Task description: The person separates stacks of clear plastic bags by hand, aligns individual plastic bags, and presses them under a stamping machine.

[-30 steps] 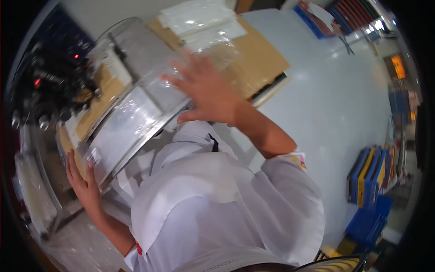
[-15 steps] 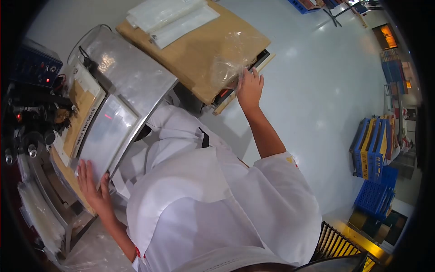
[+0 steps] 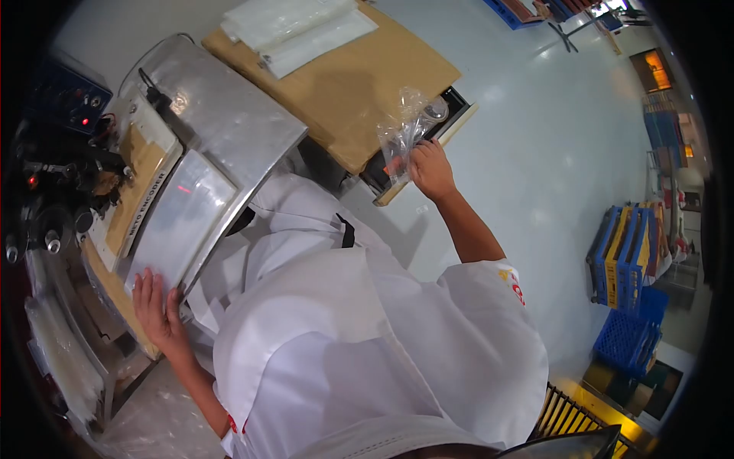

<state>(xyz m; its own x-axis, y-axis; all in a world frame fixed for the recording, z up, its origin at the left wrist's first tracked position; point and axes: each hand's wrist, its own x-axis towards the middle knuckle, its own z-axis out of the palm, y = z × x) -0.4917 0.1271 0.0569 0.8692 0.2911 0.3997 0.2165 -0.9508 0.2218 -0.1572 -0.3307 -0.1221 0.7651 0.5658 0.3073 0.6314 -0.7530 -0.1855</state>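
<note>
My right hand (image 3: 433,170) is closed on a crumpled clear plastic bag (image 3: 399,141), just above the front edge of a pulled-out drawer (image 3: 463,112). Inside the drawer lie a roll of clear tape (image 3: 436,109) and something orange, partly covered by the bag. My left hand (image 3: 158,310) rests with fingers extended at the near end of a stack of flat plastic bags (image 3: 183,210). That stack lies on a metal worktop (image 3: 229,107), beside a white panel marked METO ENCODER (image 3: 145,203).
More plastic bags (image 3: 298,30) lie on the brown-topped table (image 3: 344,92) above the drawer. Dark machinery with red lights (image 3: 57,183) stands at the left. Blue and yellow crates (image 3: 623,256) are stacked on the floor at the right.
The drawer has come out further, showing more of its contents, including the tape roll. My right hand has moved slightly right and down with the bag. My left hand stays nearly in place.
</note>
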